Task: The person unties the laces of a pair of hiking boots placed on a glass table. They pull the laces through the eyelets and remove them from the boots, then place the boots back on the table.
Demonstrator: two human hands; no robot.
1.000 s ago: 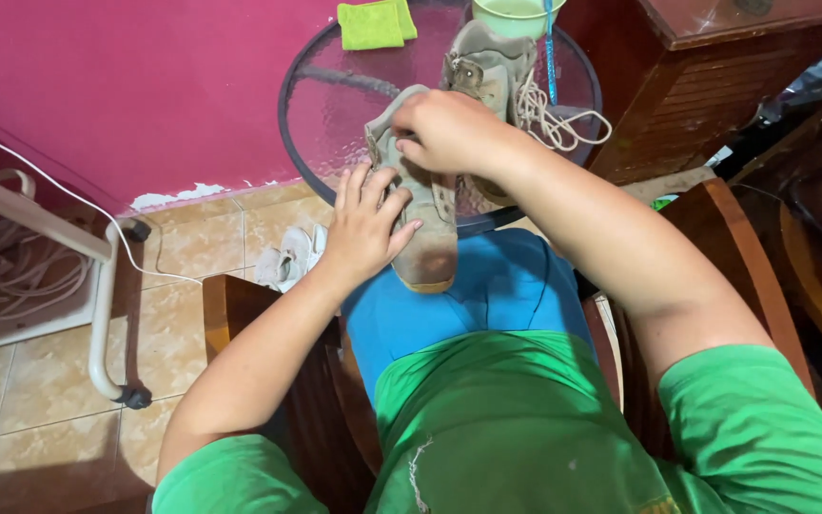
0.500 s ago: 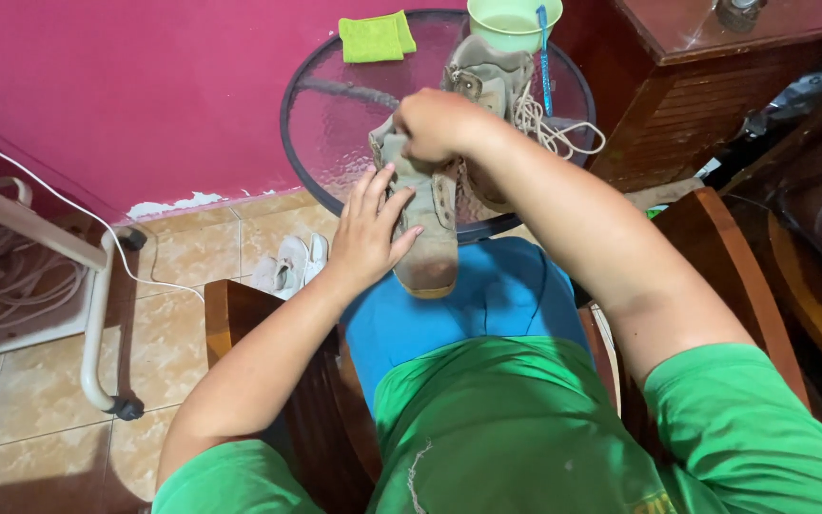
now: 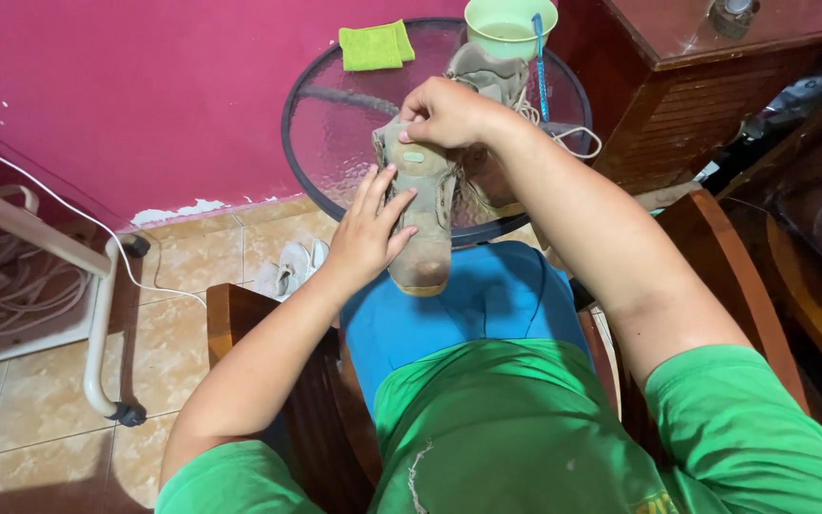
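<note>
A home: tiled floor (image 3: 40, 419), glass side table (image 3: 335, 114), wooden chair (image 3: 268, 381).

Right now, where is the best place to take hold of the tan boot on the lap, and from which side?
Grip the tan boot around its narrow middle, from the left, where the left hand rests. It lies sole-up along the lap, toe nearest; the right hand already holds the heel end.

Tan boot (image 3: 420, 214), worn, sole-up: lying under the left hand (image 3: 370, 233), heel end being pinched by the right hand (image 3: 444, 112).
</note>
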